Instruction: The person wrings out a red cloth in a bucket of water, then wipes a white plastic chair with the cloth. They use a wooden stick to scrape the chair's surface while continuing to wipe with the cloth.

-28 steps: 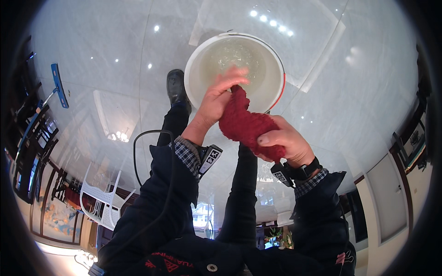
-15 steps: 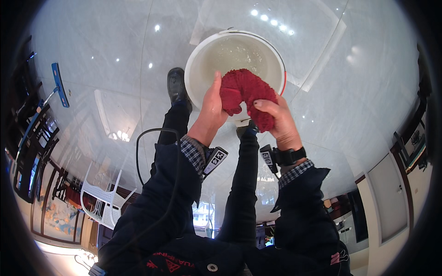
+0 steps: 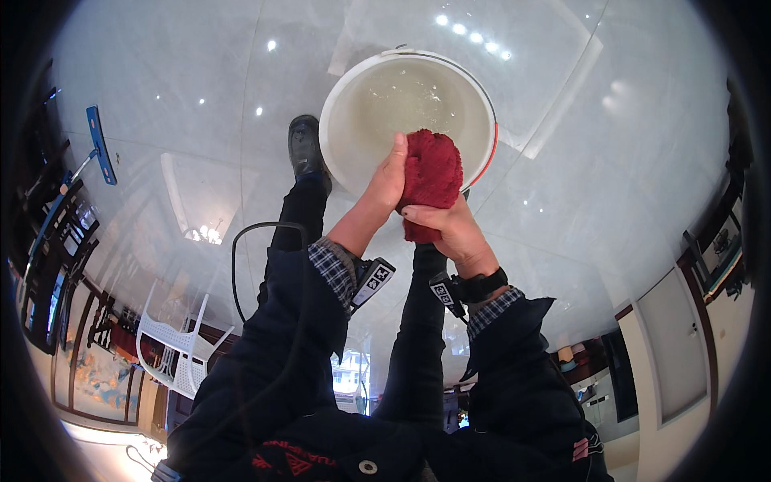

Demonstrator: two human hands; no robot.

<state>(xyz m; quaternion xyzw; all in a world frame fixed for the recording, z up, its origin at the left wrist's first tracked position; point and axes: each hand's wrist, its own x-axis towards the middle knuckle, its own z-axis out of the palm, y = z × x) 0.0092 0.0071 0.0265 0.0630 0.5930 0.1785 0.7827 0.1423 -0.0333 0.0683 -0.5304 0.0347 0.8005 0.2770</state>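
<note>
A dark red cloth (image 3: 434, 170), bunched into a thick wad, is held between both my hands over the near rim of a white bucket (image 3: 331, 153). Cloudy water (image 3: 401, 100) lies in the bucket. My left hand (image 3: 384, 181) grips the cloth from its left side, thumb pointing up along it. Lower down, my right hand (image 3: 456, 229) is closed around its near end, thumb across the front. The fingers behind the cloth are partly hidden.
My black shoe (image 3: 304, 145) stands just left of the bucket on the shiny grey tile floor (image 3: 562, 233). A blue flat mop (image 3: 101, 145) lies far left. A white plastic chair (image 3: 173, 345) stands at lower left. A black cable (image 3: 234, 273) loops by my left sleeve.
My right hand has moved left and slightly down, toward my left hand. The cloth, bent in an arch before, is now folded into a compact upright bundle.
</note>
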